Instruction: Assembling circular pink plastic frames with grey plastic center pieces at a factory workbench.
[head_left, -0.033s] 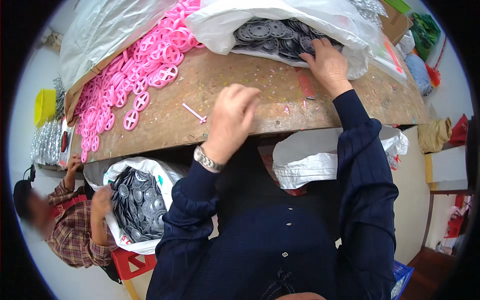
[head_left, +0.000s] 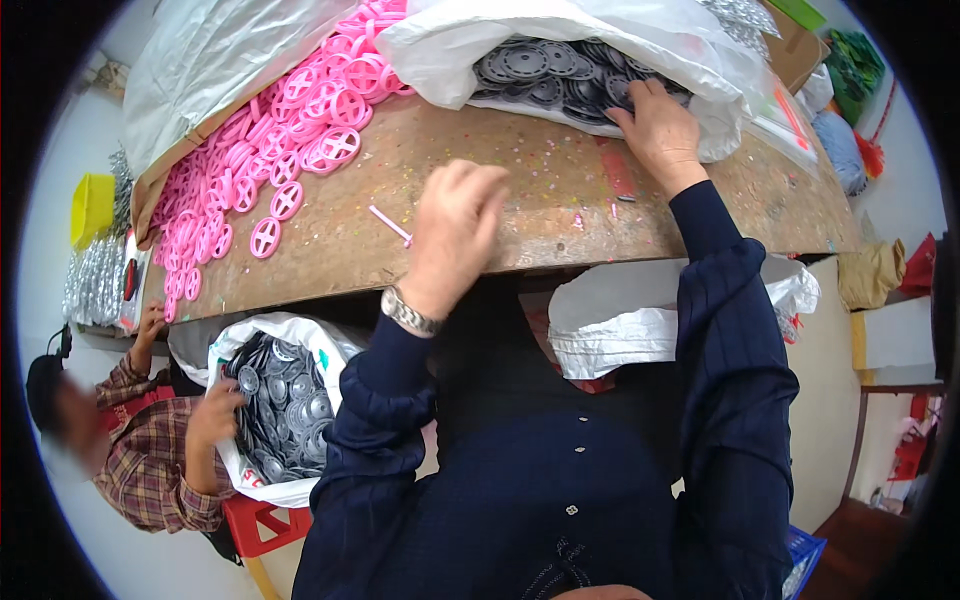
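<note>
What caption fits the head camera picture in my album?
The right hand touches grey discs in a white sack beside pink wheels on a wooden table.

Pink wheels (head_left: 215, 180) and a white sack (head_left: 430, 58) bound passable room over the tabletop (head_left: 560, 200).

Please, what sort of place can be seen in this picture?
It looks like a small workshop handling plastic parts: a worn wooden table bears heaped pink rings, and an open white sack holds many dark grey discs.

Worn wooden table (head_left: 425, 150), pale wall (head_left: 918, 190), red stool (head_left: 240, 530).
</note>
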